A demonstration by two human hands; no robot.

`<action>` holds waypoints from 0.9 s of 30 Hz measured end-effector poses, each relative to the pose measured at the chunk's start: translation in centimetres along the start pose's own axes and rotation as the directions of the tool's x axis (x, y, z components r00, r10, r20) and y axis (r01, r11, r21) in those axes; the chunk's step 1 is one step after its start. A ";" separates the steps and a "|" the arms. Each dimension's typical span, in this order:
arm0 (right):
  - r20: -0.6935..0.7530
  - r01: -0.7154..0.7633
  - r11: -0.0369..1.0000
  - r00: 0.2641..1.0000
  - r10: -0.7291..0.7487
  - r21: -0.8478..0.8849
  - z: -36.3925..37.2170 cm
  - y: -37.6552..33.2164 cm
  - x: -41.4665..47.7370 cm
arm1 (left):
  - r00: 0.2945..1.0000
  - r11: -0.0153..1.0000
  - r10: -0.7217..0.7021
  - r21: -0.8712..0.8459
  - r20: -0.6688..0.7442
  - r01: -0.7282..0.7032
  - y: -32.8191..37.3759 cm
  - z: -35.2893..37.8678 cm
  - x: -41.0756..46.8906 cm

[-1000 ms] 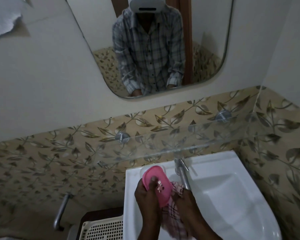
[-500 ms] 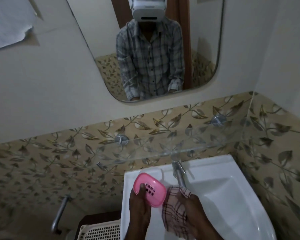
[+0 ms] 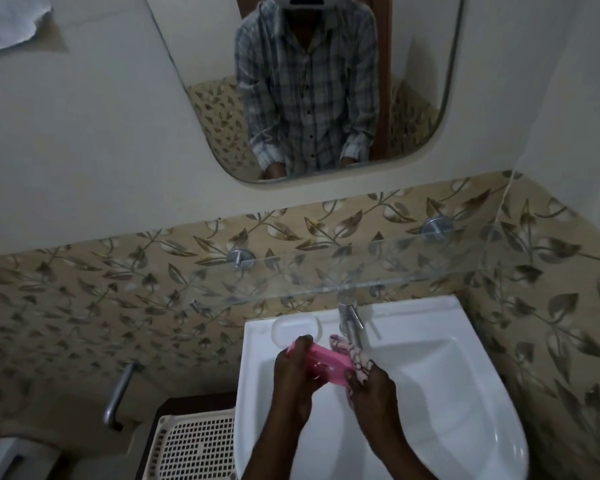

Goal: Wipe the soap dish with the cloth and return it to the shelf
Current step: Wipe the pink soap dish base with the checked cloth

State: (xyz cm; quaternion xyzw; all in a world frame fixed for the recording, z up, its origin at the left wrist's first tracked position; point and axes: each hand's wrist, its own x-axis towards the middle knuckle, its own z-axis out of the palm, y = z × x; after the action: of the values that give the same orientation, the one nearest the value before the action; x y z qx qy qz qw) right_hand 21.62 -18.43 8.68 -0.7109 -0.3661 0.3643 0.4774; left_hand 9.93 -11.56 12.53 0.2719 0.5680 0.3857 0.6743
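Observation:
My left hand [image 3: 297, 374] grips the pink soap dish [image 3: 328, 362] over the white sink, holding it nearly flat and edge-on to me. My right hand [image 3: 373, 388] clutches a pink-and-white checked cloth [image 3: 352, 355], which presses against the right end of the dish. The glass shelf [image 3: 326, 275] runs along the tiled wall above the sink, on two metal brackets, with nothing on it.
A white sink [image 3: 447, 375] has a chrome tap [image 3: 350, 322] at its back and a moulded soap recess [image 3: 297, 329] left of the tap. A white perforated basket [image 3: 198, 448] and a metal wall handle [image 3: 120, 393] sit lower left. A mirror [image 3: 309, 84] hangs above.
The pink dish has tipped from facing me to lying nearly flat. The cloth in my right hand has closed in against its right end.

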 end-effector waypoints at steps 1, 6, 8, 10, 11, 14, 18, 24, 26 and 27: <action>-0.026 -0.043 0.998 0.999 0.044 0.042 0.4 0.1 -0.1 | 1.000 0.998 0.026 -0.060 -0.001 -0.026 -0.3 0.4 -0.2; 0.081 -0.125 0.954 0.991 0.106 0.273 -0.7 -0.8 0.6 | 0.957 0.943 -0.032 -0.309 0.290 0.125 0.1 -1.5 -1.2; 0.044 -0.084 0.957 0.996 0.075 0.279 -1.8 -0.9 1.1 | 0.935 0.973 -0.108 -0.156 0.338 0.169 0.9 -1.9 -1.0; 0.050 -0.071 0.955 0.997 0.059 0.289 -2.9 -1.2 1.5 | 0.934 0.984 -0.142 -0.058 0.329 0.171 1.8 -1.3 -1.3; 0.051 -0.063 0.956 0.997 0.050 0.285 -3.5 -1.5 1.6 | 0.936 0.986 -0.141 -0.041 0.323 0.162 2.0 -1.0 -1.4; 0.058 -0.056 0.941 0.998 0.039 0.334 -5.5 -1.8 1.9 | 0.949 0.987 -0.087 -0.101 0.305 0.123 2.8 0.5 -1.5; -0.047 -0.077 0.817 0.991 0.126 0.572 -9.0 -0.7 2.1 | 0.970 0.985 -0.108 -0.106 0.218 0.134 1.6 4.4 -1.4; -0.198 -0.161 0.605 0.854 0.482 0.780 -10.8 2.8 3.6 | 0.937 0.932 -0.288 -0.164 0.199 0.322 -2.1 14.1 1.3; -0.193 -0.188 0.535 0.794 0.576 0.823 -10.9 3.6 4.1 | 0.932 0.913 -0.303 -0.219 0.200 0.344 -3.4 16.2 3.4; -0.187 -0.195 0.515 0.778 0.599 0.835 -10.9 3.7 4.4 | 0.932 0.907 -0.313 -0.235 0.181 0.350 -3.9 16.9 4.3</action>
State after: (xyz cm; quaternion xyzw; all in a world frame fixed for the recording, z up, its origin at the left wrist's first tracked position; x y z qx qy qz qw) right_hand 33.78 -20.17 7.45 -0.5616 0.1306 0.4105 0.7065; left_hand 27.45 -8.99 10.51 0.1055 0.5015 0.3173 0.7980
